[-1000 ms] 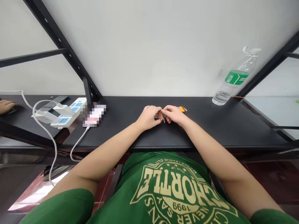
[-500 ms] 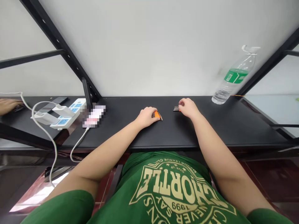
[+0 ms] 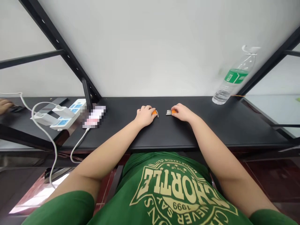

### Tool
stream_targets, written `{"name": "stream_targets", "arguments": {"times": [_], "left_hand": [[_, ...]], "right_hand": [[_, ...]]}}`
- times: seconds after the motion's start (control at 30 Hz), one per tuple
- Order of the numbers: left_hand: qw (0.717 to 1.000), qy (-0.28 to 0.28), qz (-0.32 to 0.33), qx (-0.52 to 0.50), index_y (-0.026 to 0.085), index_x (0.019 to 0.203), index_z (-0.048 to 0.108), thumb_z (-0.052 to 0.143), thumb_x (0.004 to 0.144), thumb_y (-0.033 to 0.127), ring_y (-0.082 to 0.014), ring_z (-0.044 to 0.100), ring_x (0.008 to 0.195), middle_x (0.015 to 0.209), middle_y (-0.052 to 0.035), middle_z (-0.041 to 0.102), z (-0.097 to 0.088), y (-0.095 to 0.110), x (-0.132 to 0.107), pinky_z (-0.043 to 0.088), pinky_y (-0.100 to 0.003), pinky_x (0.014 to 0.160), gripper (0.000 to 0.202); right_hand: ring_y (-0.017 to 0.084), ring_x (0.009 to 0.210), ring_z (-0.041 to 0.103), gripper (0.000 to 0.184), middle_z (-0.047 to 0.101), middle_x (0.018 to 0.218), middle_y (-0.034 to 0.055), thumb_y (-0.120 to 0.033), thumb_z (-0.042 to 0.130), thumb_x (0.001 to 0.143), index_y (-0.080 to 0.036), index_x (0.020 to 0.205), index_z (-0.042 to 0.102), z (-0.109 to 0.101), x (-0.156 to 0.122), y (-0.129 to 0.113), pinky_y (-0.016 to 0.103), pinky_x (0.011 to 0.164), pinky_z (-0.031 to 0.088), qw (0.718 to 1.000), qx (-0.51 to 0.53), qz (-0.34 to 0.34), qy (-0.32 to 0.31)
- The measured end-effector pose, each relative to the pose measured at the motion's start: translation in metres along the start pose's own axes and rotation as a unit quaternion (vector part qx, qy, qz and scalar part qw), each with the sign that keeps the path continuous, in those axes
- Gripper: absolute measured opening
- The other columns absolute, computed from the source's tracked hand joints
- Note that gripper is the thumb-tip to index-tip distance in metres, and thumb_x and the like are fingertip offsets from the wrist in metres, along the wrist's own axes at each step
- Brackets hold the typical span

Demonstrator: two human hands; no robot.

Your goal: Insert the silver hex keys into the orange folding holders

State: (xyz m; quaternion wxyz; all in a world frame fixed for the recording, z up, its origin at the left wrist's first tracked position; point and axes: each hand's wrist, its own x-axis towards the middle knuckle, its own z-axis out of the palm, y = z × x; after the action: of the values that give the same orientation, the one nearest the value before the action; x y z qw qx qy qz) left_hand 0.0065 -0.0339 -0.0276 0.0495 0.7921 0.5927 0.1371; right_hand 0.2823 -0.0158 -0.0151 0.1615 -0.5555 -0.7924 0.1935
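Over the middle of the black tabletop (image 3: 168, 132), my left hand (image 3: 144, 117) is closed on a hex key set with an orange holder (image 3: 154, 112). Short metal ends stick out on its right side, while the rest is covered by my fingers. My right hand (image 3: 184, 112) pinches a second hex key set with an orange holder (image 3: 173, 111). Several parallel silver rods (image 3: 168, 112) point from it to the left, toward the other set. A small gap separates the two sets.
On the left lie a phone with a blurred screen (image 3: 95, 116) on a white cable and a white power strip (image 3: 69, 114) with chargers. At far left shows another person's hand (image 3: 5, 106). A water bottle (image 3: 231, 82) stands back right, beside the black frame.
My right hand has moved left and slightly down with its hex key set, showing more of the orange holder. My left hand has shifted slightly left and turned, and its set is more covered.
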Motion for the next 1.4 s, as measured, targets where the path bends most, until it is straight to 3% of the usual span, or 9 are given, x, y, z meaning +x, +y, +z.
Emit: {"name": "stream_targets", "arguments": {"times": [0.17,0.27,0.37,0.43,0.6,0.77,0.9,1.0,1.4], "left_hand": [[0.996,0.079,-0.029,-0.007,0.026,0.139,0.066,0.052,0.100,0.028,-0.0404,0.052,0.136,0.151,-0.0154,0.060,-0.007,-0.001,-0.002,0.049,-0.059,0.105,0.042],[0.989,0.136,0.037,-0.032,0.022,0.125,0.069,0.051,0.099,0.022,-0.0322,0.062,0.122,0.130,-0.0135,0.070,-0.014,0.007,-0.010,0.051,-0.048,0.103,0.032],[0.994,0.049,0.098,-0.027,0.024,0.105,0.072,0.054,0.102,0.035,-0.0269,0.069,0.098,0.103,-0.0078,0.075,-0.015,0.022,-0.019,0.054,-0.042,0.088,0.022],[0.993,0.015,0.115,-0.004,0.024,0.105,0.072,0.061,0.100,0.048,-0.0275,0.070,0.096,0.102,-0.0076,0.075,-0.014,0.031,-0.023,0.054,-0.041,0.082,0.026],[0.994,0.008,0.103,0.027,0.022,0.109,0.074,0.073,0.089,0.067,-0.0329,0.069,0.106,0.110,-0.0125,0.071,-0.009,0.036,-0.022,0.056,-0.043,0.084,0.049],[0.998,0.024,0.063,0.006,0.022,0.088,0.073,0.070,0.090,0.048,-0.0306,0.071,0.097,0.100,-0.0115,0.072,-0.008,0.034,-0.020,0.057,-0.041,0.079,0.026],[0.997,0.040,0.023,-0.066,0.024,0.095,0.071,0.071,0.084,0.036,-0.0279,0.072,0.090,0.094,-0.0062,0.075,-0.012,0.033,-0.019,0.056,-0.039,0.078,0.016],[0.994,0.059,0.017,-0.091,0.026,0.105,0.070,0.070,0.084,0.034,-0.0278,0.073,0.094,0.102,-0.0050,0.078,-0.015,0.033,-0.019,0.057,-0.039,0.081,0.022],[0.997,0.053,0.060,-0.022,0.027,0.097,0.063,0.071,0.090,0.037,-0.0264,0.072,0.091,0.093,-0.0026,0.075,-0.015,0.029,-0.019,0.050,-0.036,0.073,0.014]], "right_hand": [[0.021,0.104,0.068,0.038,0.067,0.133,0.0106,-0.019,0.072,0.089,-0.023,0.127,0.068,0.003,-0.008,-0.016,0.030,0.089,0.054,0.997,0.065,-0.050,-0.013],[0.021,0.089,0.066,0.029,0.072,0.116,0.0092,-0.027,0.075,0.088,-0.022,0.114,0.064,0.003,-0.008,-0.019,0.030,0.074,0.050,0.999,0.042,-0.011,-0.004],[0.021,0.076,0.062,0.020,0.073,0.096,0.0064,-0.040,0.073,0.094,-0.024,0.100,0.062,0.005,-0.006,-0.020,0.031,0.066,0.042,1.000,-0.003,0.012,-0.016],[0.021,0.074,0.061,0.017,0.073,0.091,0.0062,-0.039,0.067,0.100,-0.024,0.094,0.062,0.010,-0.005,-0.023,0.031,0.065,0.039,1.000,-0.027,0.001,-0.016],[0.020,0.078,0.062,0.014,0.073,0.089,0.0065,-0.027,0.063,0.101,-0.023,0.087,0.062,0.023,-0.007,-0.041,0.030,0.067,0.037,0.998,-0.032,-0.046,0.023],[0.020,0.079,0.063,0.010,0.073,0.088,0.0054,-0.021,0.060,0.100,-0.022,0.090,0.063,0.034,-0.012,-0.058,0.030,0.071,0.038,0.993,-0.037,-0.098,0.050],[0.022,0.081,0.065,0.009,0.074,0.091,0.0065,-0.024,0.058,0.101,-0.022,0.094,0.063,0.038,-0.014,-0.062,0.030,0.073,0.039,0.990,-0.022,-0.109,0.082],[0.022,0.079,0.065,0.003,0.074,0.088,0.0055,-0.024,0.061,0.098,-0.023,0.096,0.063,0.039,-0.013,-0.061,0.031,0.072,0.040,0.992,-0.012,-0.085,0.091],[0.023,0.077,0.063,0.009,0.072,0.085,0.0072,-0.016,0.059,0.095,-0.023,0.092,0.063,0.033,-0.003,-0.048,0.031,0.067,0.039,0.996,-0.025,0.015,0.083]]}}
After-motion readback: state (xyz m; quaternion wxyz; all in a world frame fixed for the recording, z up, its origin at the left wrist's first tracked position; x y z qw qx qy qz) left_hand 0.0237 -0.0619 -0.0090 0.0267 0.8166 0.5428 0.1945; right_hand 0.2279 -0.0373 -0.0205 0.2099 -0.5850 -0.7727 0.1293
